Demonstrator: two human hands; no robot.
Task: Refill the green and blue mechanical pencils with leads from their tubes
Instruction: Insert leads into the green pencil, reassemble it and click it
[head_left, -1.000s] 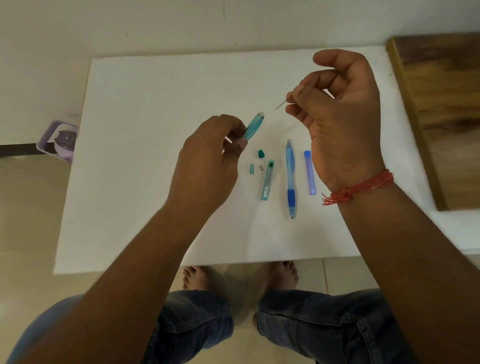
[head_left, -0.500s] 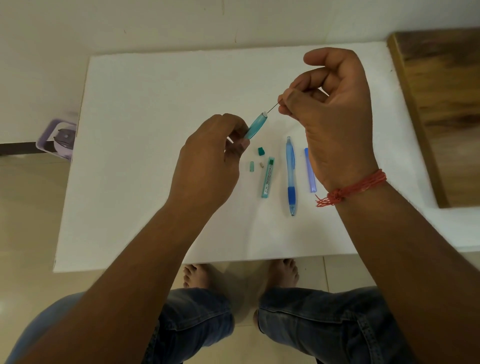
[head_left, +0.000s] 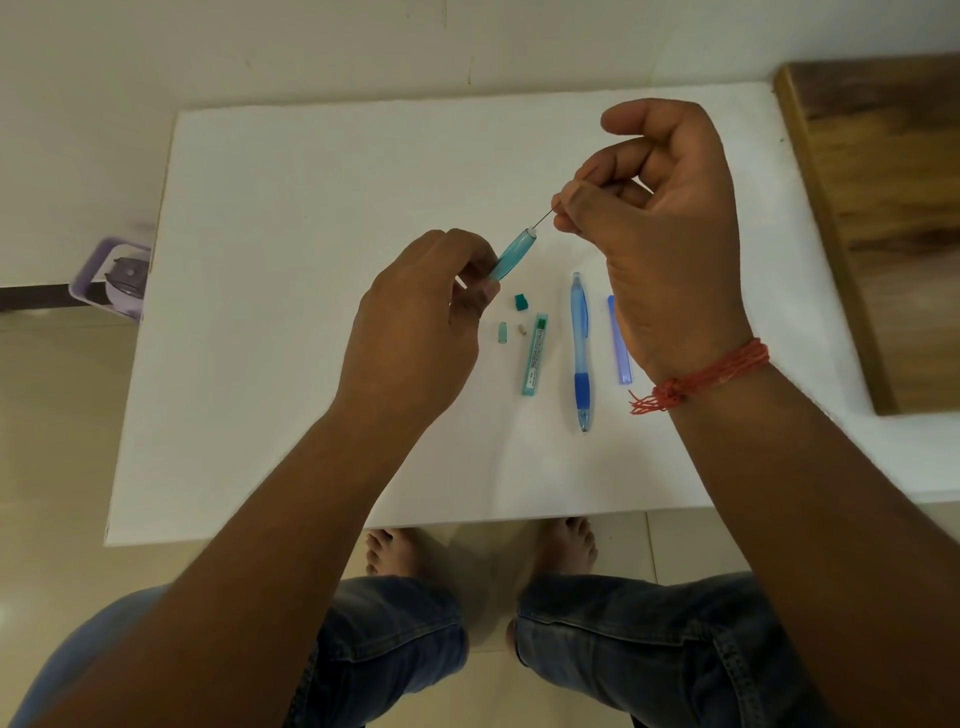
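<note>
Left hand (head_left: 415, 332) gripping green pencil (head_left: 514, 254), open end tilted toward 1 o'clock. Right hand (head_left: 670, 249) pinching lead (head_left: 543, 221), tip at pencil's opening. On white table (head_left: 291, 291): green tube (head_left: 535, 353), blue pencil (head_left: 580, 353), blue tube (head_left: 618, 343) side by side, pointing 12 to 6. Small green cap (head_left: 521, 302) at 11 o'clock from green tube.

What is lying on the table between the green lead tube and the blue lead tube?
The blue pencil lies between the green lead tube and the blue lead tube, as the head view shows.
</note>
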